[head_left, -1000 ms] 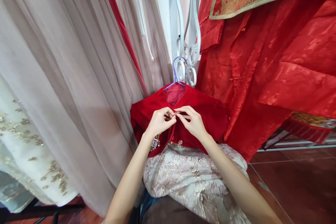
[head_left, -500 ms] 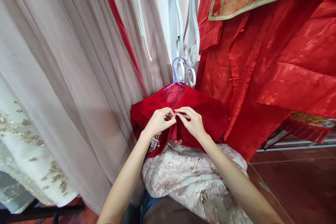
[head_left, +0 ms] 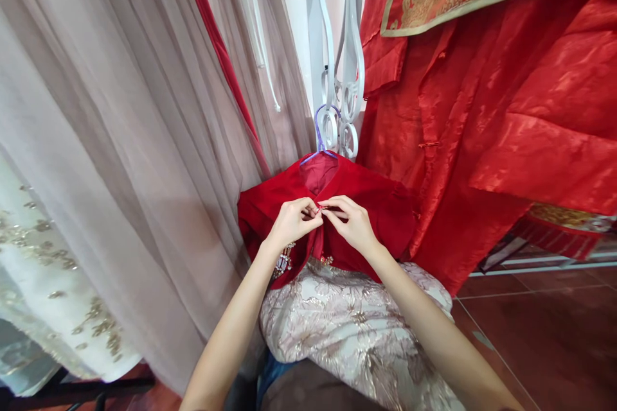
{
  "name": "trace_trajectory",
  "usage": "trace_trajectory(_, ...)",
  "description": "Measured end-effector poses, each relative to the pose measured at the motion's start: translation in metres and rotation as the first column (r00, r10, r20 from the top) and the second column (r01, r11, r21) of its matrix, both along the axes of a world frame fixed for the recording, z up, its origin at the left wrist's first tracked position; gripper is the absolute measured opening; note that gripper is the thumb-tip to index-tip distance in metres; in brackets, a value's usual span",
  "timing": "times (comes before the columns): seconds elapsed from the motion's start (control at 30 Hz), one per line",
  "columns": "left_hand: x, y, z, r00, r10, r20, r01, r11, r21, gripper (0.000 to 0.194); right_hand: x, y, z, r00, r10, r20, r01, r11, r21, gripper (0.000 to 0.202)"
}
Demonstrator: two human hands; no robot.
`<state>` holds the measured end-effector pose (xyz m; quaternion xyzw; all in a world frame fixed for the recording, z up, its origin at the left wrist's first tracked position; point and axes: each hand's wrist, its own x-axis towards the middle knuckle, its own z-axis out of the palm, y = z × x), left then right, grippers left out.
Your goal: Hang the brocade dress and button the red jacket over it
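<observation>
A short red jacket [head_left: 385,221] hangs on a purple hanger [head_left: 319,135]. At its front opening, just below the neckline, my left hand [head_left: 294,223] pinches the edge between thumb and fingers. My right hand [head_left: 354,223] pinches the facing edge, and the fingertips of both hands nearly meet. A small fastening may be between them, too small and too covered to make out. Beaded ornaments [head_left: 327,261] sit on the jacket's lower front. Below it spreads a pale floral brocade skirt [head_left: 351,321] with metallic threads.
Greyish-pink sheer curtains [head_left: 144,141] hang at the left, beside a white beaded gown [head_left: 58,295]. White scrolled metalwork [head_left: 349,141] stands behind the hanger. Red satin garments [head_left: 482,141] hang at the right above a dark red tiled floor [head_left: 544,334].
Both hands keep their pinch at the same spot on the jacket front. The view has shifted very slightly; nothing else has visibly moved.
</observation>
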<state>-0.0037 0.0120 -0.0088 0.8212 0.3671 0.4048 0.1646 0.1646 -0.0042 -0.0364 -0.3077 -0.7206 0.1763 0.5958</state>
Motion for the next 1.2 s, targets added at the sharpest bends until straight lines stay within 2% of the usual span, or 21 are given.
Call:
trace_trajectory(0.13, -0.002, 0.003, 0.002, 0.998, -0.025, -0.062, 0.027, 0.999, 0.028, 0.002, 0.0, 0.003, -0.002, 0.999, -0.034, 0.025, 0.033, 0.999, 0.023, 0.018)
trace_trajectory(0.4, -0.005, 0.001, 0.012, 0.933, 0.047, -0.356, 0.048, 0.966, 0.253, 0.013, 0.003, 0.007, -0.006, 0.996, -0.055, 0.073, 0.053, 0.998, 0.03, 0.018)
trace_trajectory(0.53, -0.004, -0.001, 0.015, 0.93, 0.022, -0.367, 0.067, 0.971, 0.229, 0.016, 0.006, 0.008, -0.002, 0.994, -0.053, 0.101, 0.051, 0.998, 0.026, 0.018)
trace_trajectory(0.6, -0.003, -0.003, 0.012, 0.954, 0.024, -0.298, 0.029, 0.985, 0.172, 0.014, 0.003, 0.004, 0.0, 0.997, -0.036, 0.074, 0.035, 0.999, 0.014, 0.018)
trace_trajectory(0.67, -0.002, -0.006, 0.005, 0.985, 0.071, -0.155, -0.059, 0.995, 0.082, 0.016, -0.004, -0.005, -0.003, 0.996, -0.082, -0.022, 0.081, 0.996, -0.02, 0.018)
trace_trajectory(0.73, 0.001, -0.01, -0.006, 0.988, 0.148, 0.049, -0.145, 0.988, -0.058, 0.025, -0.014, -0.017, -0.011, 0.964, -0.23, -0.134, 0.217, 0.971, -0.101, 0.02)
trace_trajectory(0.77, 0.002, -0.012, -0.012, 0.97, 0.187, 0.157, -0.166, 0.976, -0.138, 0.031, -0.02, -0.024, -0.017, 0.935, -0.323, -0.145, 0.3, 0.94, -0.161, 0.024)
trace_trajectory(0.8, 0.004, -0.015, -0.019, 0.941, 0.22, 0.258, -0.166, 0.963, -0.214, 0.038, -0.025, -0.03, -0.024, 0.922, -0.376, -0.09, 0.349, 0.911, -0.221, 0.031)
trace_trajectory(0.87, 0.007, -0.018, -0.031, 0.876, 0.252, 0.41, -0.114, 0.936, -0.332, 0.048, -0.033, -0.04, -0.036, 0.918, -0.381, 0.111, 0.396, 0.865, -0.309, 0.035)
trace_trajectory(0.93, 0.01, -0.022, -0.039, 0.837, 0.248, 0.488, -0.036, 0.915, -0.403, 0.054, -0.036, -0.046, -0.042, 0.899, -0.318, 0.3, 0.417, 0.831, -0.367, 0.019)
trace_trajectory(1.0, 0.012, -0.027, -0.044, 0.82, 0.248, 0.516, 0.02, 0.888, -0.46, 0.058, -0.033, -0.052, -0.04, 0.886, -0.275, 0.374, 0.425, 0.804, -0.416, 0.009)
trace_trajectory(1.07, 0.013, -0.033, -0.047, 0.801, 0.278, 0.531, 0.051, 0.851, -0.523, 0.061, -0.027, -0.061, -0.03, 0.918, -0.242, 0.313, 0.372, 0.799, -0.473, 0.014)
trace_trajectory(1.1, 0.013, -0.037, -0.047, 0.788, 0.289, 0.543, 0.075, 0.83, -0.552, 0.062, -0.023, -0.066, -0.024, 0.947, -0.206, 0.247, 0.307, 0.809, -0.501, 0.015)
trace_trajectory(1.2, 0.012, -0.053, -0.05, 0.731, 0.305, 0.61, 0.217, 0.744, -0.632, 0.065, -0.015, -0.082, -0.01, 0.999, -0.005, 0.036, 0.024, 0.84, -0.542, 0.017)
